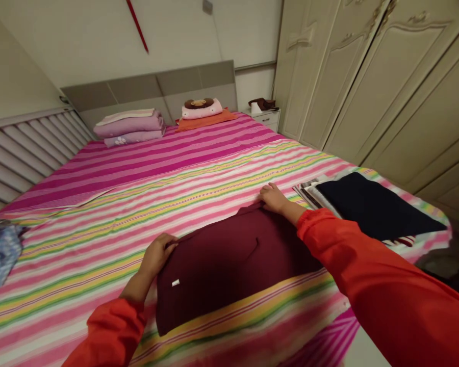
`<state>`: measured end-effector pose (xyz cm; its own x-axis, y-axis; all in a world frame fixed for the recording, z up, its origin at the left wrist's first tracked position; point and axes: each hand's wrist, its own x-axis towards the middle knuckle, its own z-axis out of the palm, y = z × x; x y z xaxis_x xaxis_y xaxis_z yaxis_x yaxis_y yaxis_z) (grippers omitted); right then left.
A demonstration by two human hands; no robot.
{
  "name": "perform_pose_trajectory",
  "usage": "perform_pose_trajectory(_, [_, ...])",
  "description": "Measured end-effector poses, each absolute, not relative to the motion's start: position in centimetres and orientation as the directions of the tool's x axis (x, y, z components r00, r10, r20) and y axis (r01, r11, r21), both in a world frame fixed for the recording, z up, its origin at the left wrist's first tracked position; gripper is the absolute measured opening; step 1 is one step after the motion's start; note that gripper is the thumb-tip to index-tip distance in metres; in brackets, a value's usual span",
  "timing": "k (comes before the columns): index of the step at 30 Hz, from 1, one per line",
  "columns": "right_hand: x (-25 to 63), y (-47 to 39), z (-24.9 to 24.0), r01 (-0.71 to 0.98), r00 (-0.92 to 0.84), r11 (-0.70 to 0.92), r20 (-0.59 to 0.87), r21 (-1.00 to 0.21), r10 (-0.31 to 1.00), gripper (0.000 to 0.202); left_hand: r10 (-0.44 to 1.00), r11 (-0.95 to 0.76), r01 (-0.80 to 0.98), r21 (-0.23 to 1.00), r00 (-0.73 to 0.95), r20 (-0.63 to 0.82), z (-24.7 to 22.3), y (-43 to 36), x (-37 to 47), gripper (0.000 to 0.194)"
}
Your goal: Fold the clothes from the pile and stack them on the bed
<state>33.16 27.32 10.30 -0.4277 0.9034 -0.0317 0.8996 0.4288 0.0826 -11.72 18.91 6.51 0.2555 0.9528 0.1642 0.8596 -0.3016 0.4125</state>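
Observation:
A dark maroon garment (222, 260) lies folded into a wide, flat shape on the striped bed, with a small white tag near its left side. My left hand (157, 255) pinches its far left corner between thumb and fingers. At the far edge, toward the right, my right hand (273, 198) has its fingers closed on the fabric. Both arms wear red sleeves. Beyond my right forearm sits a stack of folded clothes with a dark navy piece (371, 204) on top.
Folded purple quilts (133, 127) and a pink pillow (202, 109) on orange cloth sit by the headboard (137, 94). Blue checked cloth (2, 250) lies at the left edge. A white rail (34, 148) borders the left; wardrobes (359, 76) and a nightstand (266, 120) stand right.

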Motion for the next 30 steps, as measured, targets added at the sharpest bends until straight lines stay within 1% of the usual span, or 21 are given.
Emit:
perform_pose_trajectory(3, [34.9,24.5,10.7,0.878,-0.467,0.460,0.031,0.130,0.884,0.027,0.911,-0.379,0.865,0.328,0.287,0.297,7.5,16.7,-11.5,0.027])
perform_pose_trajectory(6, [36.3,21.6,10.5,0.864,-0.494,0.475,0.097,0.167,0.864,0.021,0.865,-0.442,0.872,0.210,0.352,0.359,7.7,14.3,-11.5,0.031])
perform_pose_trajectory(10, [37.4,18.4,9.7,0.868,-0.487,0.461,0.135,0.186,0.863,0.021,0.823,-0.495,0.863,0.107,0.425,0.378,7.0,11.6,-11.1,0.033])
perform_pose_trajectory(13, [37.7,16.8,9.3,0.885,-0.452,0.427,0.119,0.186,0.884,0.026,0.822,-0.486,0.870,0.082,0.423,0.382,6.6,10.3,-10.7,0.033])
perform_pose_trajectory(15, [37.9,15.9,9.3,0.900,-0.420,0.402,0.088,0.169,0.903,0.030,0.844,-0.467,0.881,0.073,0.419,0.334,6.6,9.4,-10.4,0.033])
perform_pose_trajectory(17, [38.0,15.2,9.5,0.918,-0.384,0.378,0.031,0.117,0.923,0.031,0.880,-0.438,0.897,0.064,0.413,0.235,6.9,8.4,-10.1,0.033])
perform_pose_trajectory(18, [38.0,14.8,9.6,0.927,-0.370,0.368,0.006,0.065,0.929,0.030,0.902,-0.407,0.911,0.058,0.391,0.186,7.1,8.0,-9.9,0.032])
perform_pose_trajectory(20, [37.5,14.3,9.7,0.932,-0.352,0.351,0.003,-0.091,0.936,0.027,0.946,-0.308,0.949,0.063,0.298,0.130,7.5,7.4,-9.1,0.035])
perform_pose_trajectory(22, [35.9,14.2,9.7,0.899,-0.336,0.349,0.094,-0.265,0.937,0.027,0.971,-0.202,0.971,0.131,0.181,0.157,7.8,7.6,-7.5,0.038])
perform_pose_trajectory(24, [33.2,14.4,9.4,0.844,-0.316,0.376,0.212,-0.383,0.925,0.037,0.966,-0.175,0.951,0.254,0.116,0.230,7.8,8.7,-4.6,0.038])
perform_pose_trajectory(26, [29.9,14.9,8.8,0.798,-0.335,0.417,0.254,-0.436,0.907,0.046,0.945,-0.239,0.901,0.362,0.130,0.302,7.1,10.5,-0.6,0.042])
perform_pose_trajectory(27, [28.4,15.3,8.4,0.782,-0.367,0.436,0.236,-0.445,0.900,0.048,0.935,-0.283,0.876,0.389,0.161,0.317,6.6,11.4,1.5,0.045])
perform_pose_trajectory(28, [27.2,15.7,8.0,0.774,-0.403,0.448,0.199,-0.446,0.894,0.050,0.931,-0.311,0.861,0.401,0.193,0.309,6.0,12.1,3.4,0.048])
perform_pose_trajectory(30, [26.1,16.5,6.9,0.783,-0.449,0.446,0.101,-0.433,0.888,0.052,0.945,-0.301,0.874,0.383,0.218,0.245,4.6,13.0,6.4,0.050])
